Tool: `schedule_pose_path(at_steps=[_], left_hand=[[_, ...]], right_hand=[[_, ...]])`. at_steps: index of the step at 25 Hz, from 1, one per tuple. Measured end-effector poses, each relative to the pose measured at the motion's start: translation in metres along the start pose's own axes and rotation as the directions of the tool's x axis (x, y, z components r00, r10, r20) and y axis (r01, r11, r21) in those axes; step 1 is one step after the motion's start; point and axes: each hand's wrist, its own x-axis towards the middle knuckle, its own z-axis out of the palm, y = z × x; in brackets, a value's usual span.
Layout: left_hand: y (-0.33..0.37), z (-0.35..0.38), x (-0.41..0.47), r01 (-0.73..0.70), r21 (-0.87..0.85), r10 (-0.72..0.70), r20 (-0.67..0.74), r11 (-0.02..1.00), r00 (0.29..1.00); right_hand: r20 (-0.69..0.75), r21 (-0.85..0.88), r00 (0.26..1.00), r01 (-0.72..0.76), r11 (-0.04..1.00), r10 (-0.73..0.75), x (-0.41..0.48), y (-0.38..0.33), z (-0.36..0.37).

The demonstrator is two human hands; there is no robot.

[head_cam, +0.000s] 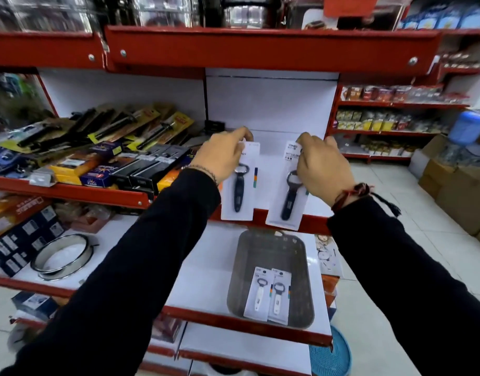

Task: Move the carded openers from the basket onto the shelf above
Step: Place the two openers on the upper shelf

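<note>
Both arms, in dark sleeves, reach forward over the middle shelf of a red-edged store rack. The left hand has its fingers closed on the top of a white card carrying a dark-handled opener; this left-hand carded opener stands roughly upright, its lower edge down at the shelf's red front lip. The right hand has its fingers pinched on the upper right side of a second dark-handled carded opener, which tilts slightly, its lower edge overlapping the red lip. The two cards are near each other but apart, with bare white shelf between them.

Below, on the nearer, lower shelf, sits a grey basket. Two carded openers with white handles lie flat in its near part, side by side and touching: one on the left, one on the right. The far part of the basket holds nothing visible.

To the left on the middle shelf, boxed and carded goods lie heaped. On the lower shelf to the left rests a round metal-rimmed item. A beaded band is on the left wrist, a red cord bracelet on the right. Cardboard boxes stand on the tiled floor at far right
</note>
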Motion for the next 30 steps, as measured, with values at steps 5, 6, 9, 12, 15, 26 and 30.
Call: schedule_pose_path(at_steps=[5, 6, 9, 12, 15, 26, 30], left_hand=[[-0.02, 0.016, 0.071, 0.082, 0.022, -0.084, 0.119, 0.996, 0.989], [-0.026, 0.025, 0.079, 0.107, 0.017, -0.109, 0.165, 0.994, 0.98], [-0.045, 0.052, 0.092, 0.142, 0.031, -0.145, 0.239, 0.989, 0.96], [-0.059, 0.076, 0.092, 0.115, 0.097, -0.137, 0.257, 0.989, 0.957], [-0.063, 0.095, 0.087, 0.03, 0.303, -0.117, 0.276, 0.953, 0.954], [-0.052, 0.112, 0.057, -0.099, 0.535, -0.083, 0.306, 0.839, 0.949], [-0.045, 0.101, 0.038, -0.057, 0.428, -0.04, 0.214, 0.902, 0.976]], right_hand=[[0.192, 0.002, 0.981, -0.031, 1.0, 0.03, 0.064, 0.011, 0.038], [0.26, 0.014, 0.965, -0.038, 0.999, 0.033, 0.071, 0.012, 0.049], [0.384, 0.019, 0.922, -0.054, 0.998, 0.042, 0.082, 0.013, 0.082], [0.444, 0.044, 0.893, -0.098, 0.994, 0.069, 0.083, 0.016, 0.114], [0.48, 0.096, 0.872, -0.166, 0.981, 0.1, 0.081, 0.021, 0.138], [0.443, -0.012, 0.886, -0.146, 0.989, 0.136, 0.056, 0.025, 0.156], [0.334, 0.047, 0.937, -0.122, 0.991, 0.099, 0.04, 0.017, 0.126]])
